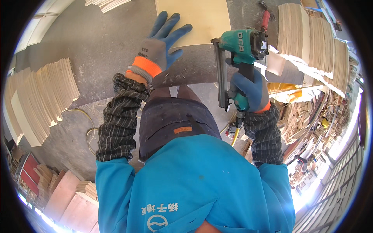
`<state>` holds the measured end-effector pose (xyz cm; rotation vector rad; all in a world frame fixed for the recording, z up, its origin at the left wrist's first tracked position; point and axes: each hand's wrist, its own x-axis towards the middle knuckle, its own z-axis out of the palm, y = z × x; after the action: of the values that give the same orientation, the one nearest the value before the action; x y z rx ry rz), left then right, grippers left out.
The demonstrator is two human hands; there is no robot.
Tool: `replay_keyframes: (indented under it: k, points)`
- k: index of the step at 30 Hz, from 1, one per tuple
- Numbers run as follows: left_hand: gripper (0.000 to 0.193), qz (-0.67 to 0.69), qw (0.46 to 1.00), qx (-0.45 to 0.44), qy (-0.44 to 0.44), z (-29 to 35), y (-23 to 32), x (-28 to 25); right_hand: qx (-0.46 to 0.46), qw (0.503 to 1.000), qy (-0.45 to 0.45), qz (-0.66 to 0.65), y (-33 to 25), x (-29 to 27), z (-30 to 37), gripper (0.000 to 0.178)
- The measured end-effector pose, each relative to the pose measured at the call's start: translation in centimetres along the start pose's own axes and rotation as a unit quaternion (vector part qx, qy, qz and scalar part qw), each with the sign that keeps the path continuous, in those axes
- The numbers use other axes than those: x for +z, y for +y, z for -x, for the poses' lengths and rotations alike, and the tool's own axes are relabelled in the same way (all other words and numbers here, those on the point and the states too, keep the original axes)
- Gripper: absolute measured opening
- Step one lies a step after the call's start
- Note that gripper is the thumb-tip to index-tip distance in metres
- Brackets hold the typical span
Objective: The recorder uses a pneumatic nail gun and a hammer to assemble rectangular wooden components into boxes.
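Observation:
A teal and black air stapler or nail gun [237,42] is gripped in my right hand [252,87], which wears a blue-and-grey glove with an orange cuff. Its long dark magazine points toward me, and a yellow air hose [235,136] joins the base of its handle. The nose sits near the front right corner of a pale yellow board [208,21]; whether they touch I cannot tell. My left hand [160,46], gloved the same way, has its fingers spread, with the fingertips at the board's left side. The board lies on a dark grey worktable [105,42].
Stacks of thin wooden panels stand at the left [42,97] and at the right [307,39]. A hammer with a red handle [265,20] lies beyond the tool. Wood scraps [301,116] are heaped on the right, and a loose hose [91,134] curls on the floor.

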<state>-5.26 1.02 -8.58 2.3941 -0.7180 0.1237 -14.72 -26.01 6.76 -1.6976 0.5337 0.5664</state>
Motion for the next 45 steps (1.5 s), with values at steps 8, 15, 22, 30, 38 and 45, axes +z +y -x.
replay_keyframes:
  k: [8, 15, 22, 30, 38, 45]
  points:
    - [0.078, 0.009, 1.000, 0.001, 0.010, 0.1, -0.2, 0.4, 0.000, 1.000, -0.010, -0.005, 0.3, -0.2, 0.1, 0.050]
    - [0.077, -0.003, 1.000, -0.003, 0.003, 0.2, -0.3, 0.2, -0.007, 1.000, 0.003, -0.021, 0.0, 0.1, 0.8, 0.052]
    - [0.075, 0.008, 1.000, -0.004, 0.009, 0.4, -0.5, 0.5, 0.001, 1.000, -0.018, -0.021, -0.9, 2.0, 1.4, 0.053]
    - [0.074, 0.011, 1.000, -0.004, 0.003, 0.3, -0.3, 0.2, 0.016, 0.999, -0.037, 0.001, -0.6, 3.6, 0.4, 0.054]
    - [0.076, 0.009, 1.000, 0.002, 0.011, 0.5, -0.7, 0.4, 0.007, 0.999, -0.032, 0.001, -1.7, 3.7, 0.9, 0.055]
    - [0.082, 0.090, 0.996, 0.015, -0.012, 0.4, -2.2, 0.0, 0.012, 1.000, -0.022, -0.017, -1.9, 4.0, 1.9, 0.055]
